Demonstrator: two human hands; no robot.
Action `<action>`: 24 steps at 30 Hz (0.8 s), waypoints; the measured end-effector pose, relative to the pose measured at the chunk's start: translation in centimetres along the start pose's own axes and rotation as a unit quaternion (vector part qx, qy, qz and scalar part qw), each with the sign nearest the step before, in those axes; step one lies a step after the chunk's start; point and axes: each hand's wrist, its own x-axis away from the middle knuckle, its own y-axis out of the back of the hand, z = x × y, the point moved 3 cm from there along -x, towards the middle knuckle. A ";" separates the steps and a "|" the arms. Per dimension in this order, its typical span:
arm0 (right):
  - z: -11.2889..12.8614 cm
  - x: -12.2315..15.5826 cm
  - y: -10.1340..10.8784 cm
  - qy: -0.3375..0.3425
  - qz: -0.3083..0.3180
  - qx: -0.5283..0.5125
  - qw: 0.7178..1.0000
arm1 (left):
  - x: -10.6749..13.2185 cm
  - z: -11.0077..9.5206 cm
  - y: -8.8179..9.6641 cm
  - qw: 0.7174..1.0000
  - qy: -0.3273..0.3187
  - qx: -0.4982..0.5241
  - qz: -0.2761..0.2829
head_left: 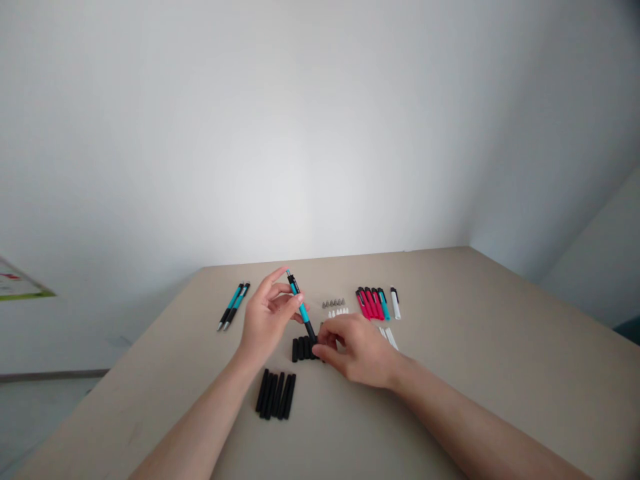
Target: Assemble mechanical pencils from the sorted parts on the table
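Observation:
My left hand [267, 319] is closed round a teal and black pen [301, 307], holding it tilted above the table. My right hand [356, 348] pinches the pen's lower black end, just over a short row of black grip sleeves [301, 349]. A second group of longer black barrels [276, 395] lies nearer to me, between my forearms. Small grey tips [333, 303] and small white pieces [338, 312] lie in rows just beyond my right hand.
Two finished teal pens [233, 306] lie at the left. Several pink caps, one teal and one white cap [379, 303] lie at the right. White tubes [389, 337] show beside my right hand. The beige table [500, 347] meets a white wall.

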 end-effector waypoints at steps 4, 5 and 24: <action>-0.3 -0.1 -0.2 -0.014 -0.005 0.010 1.000 | -0.2 0.2 0.1 1.000 0.019 -0.001 -0.013; -0.4 -0.1 -0.2 -0.016 -0.007 0.013 1.000 | -0.2 0.4 0.2 0.999 0.030 -0.004 -0.012; -0.5 -0.2 -0.1 -0.032 -0.028 0.018 0.999 | -1.3 2.8 2.5 0.950 0.036 -0.304 -0.058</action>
